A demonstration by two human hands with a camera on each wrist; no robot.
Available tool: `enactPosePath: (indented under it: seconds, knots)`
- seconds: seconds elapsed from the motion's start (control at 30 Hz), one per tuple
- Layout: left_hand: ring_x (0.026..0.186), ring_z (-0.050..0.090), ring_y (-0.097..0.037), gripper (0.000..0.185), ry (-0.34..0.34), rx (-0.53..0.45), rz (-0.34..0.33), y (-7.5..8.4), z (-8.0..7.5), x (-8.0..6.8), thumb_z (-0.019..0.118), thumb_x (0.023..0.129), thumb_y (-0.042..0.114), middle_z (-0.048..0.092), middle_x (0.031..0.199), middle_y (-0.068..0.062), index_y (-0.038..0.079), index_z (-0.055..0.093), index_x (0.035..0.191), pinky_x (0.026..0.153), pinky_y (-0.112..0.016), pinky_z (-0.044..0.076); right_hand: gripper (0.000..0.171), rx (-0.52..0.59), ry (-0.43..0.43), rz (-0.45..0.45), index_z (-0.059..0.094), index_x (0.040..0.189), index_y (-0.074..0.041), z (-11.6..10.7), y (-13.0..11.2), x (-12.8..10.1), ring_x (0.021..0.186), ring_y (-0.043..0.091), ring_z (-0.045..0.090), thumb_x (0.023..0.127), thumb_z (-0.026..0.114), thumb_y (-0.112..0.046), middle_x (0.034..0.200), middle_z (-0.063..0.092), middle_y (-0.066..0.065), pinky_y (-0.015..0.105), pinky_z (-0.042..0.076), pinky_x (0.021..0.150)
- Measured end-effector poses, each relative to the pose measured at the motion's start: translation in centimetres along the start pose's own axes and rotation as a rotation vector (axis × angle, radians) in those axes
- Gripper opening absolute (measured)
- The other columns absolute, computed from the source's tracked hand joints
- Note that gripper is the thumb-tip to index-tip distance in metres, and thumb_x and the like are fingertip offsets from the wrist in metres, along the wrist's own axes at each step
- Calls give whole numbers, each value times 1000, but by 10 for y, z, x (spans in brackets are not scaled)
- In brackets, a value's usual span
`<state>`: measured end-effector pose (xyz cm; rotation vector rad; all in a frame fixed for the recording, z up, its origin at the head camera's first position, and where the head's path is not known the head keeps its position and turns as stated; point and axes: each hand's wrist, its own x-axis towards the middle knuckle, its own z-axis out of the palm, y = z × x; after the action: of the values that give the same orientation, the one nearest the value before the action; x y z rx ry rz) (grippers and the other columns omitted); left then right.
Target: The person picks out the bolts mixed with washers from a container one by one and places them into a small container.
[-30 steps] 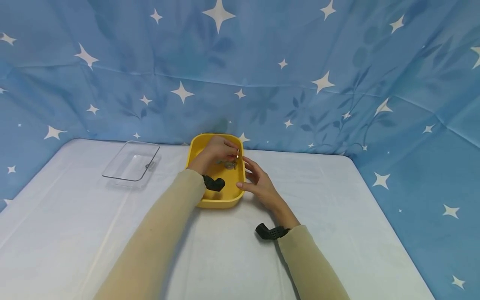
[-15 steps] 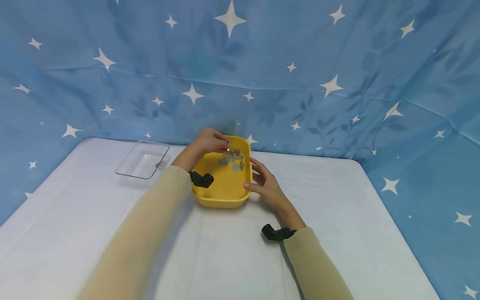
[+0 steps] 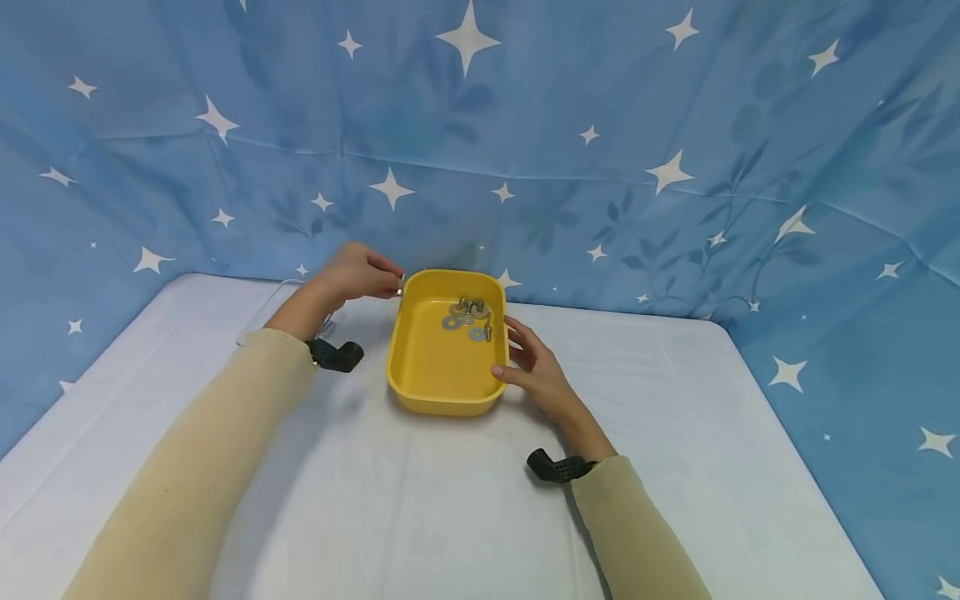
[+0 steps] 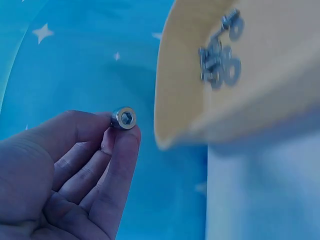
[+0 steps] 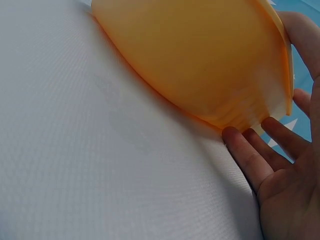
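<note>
In the left wrist view, my left hand [image 4: 82, 165] pinches a hex socket bolt [image 4: 124, 118] between thumb and fingertip, its socket end facing the camera. The head view has this hand [image 3: 348, 273] raised just outside the far left corner of a yellow tray [image 3: 442, 375]. Several bolts and washers [image 3: 472, 312] lie in the tray's far right part. My right hand [image 3: 538, 372] holds the tray's right side, thumb over the rim. The other fingers [image 5: 248, 157] touch the outer wall, seen in the right wrist view.
A clear plastic container [image 3: 257, 317] stands left of the tray, mostly hidden behind my left forearm. White cloth [image 3: 465, 492] covers the table, and a blue starry curtain [image 3: 525, 125] hangs right behind its far edge.
My left hand has lifted the bolt out of the tray and carried it left past the rim. The right hand keeps its hold on the tray. The head view has shifted slightly.
</note>
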<state>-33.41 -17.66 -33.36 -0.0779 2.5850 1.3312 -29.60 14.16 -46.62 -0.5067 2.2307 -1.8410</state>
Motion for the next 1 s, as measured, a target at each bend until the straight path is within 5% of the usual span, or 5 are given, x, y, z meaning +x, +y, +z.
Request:
enactPosePath:
  seconds: [0.23, 0.53, 1.0]
  knots:
    - [118, 68, -31, 39, 31, 36, -37, -25, -30, -12, 66, 98, 21, 62, 137, -20, 2, 65, 132, 102, -42, 57, 83, -15, 8, -7, 32, 159, -30, 0, -1, -1, 149, 34, 40, 89, 75, -13, 165, 34, 7, 52, 31, 124]
    - [84, 72, -3, 42, 62, 38, -65, -61, -60, -20, 67, 98, 19, 67, 130, -22, -5, 63, 132, 94, -36, 61, 84, -21, 2, -9, 31, 159, -29, 1, -1, -1, 149, 35, 39, 90, 75, -14, 165, 33, 7, 53, 31, 124]
    - [82, 70, -4, 41, 43, 65, -101, -109, -72, -20, 66, 98, 15, 70, 121, -21, -10, 63, 130, 92, -39, 62, 84, 11, 0, 1, 32, 159, -29, 2, -3, -1, 149, 35, 38, 89, 74, -11, 165, 33, 7, 53, 30, 125]
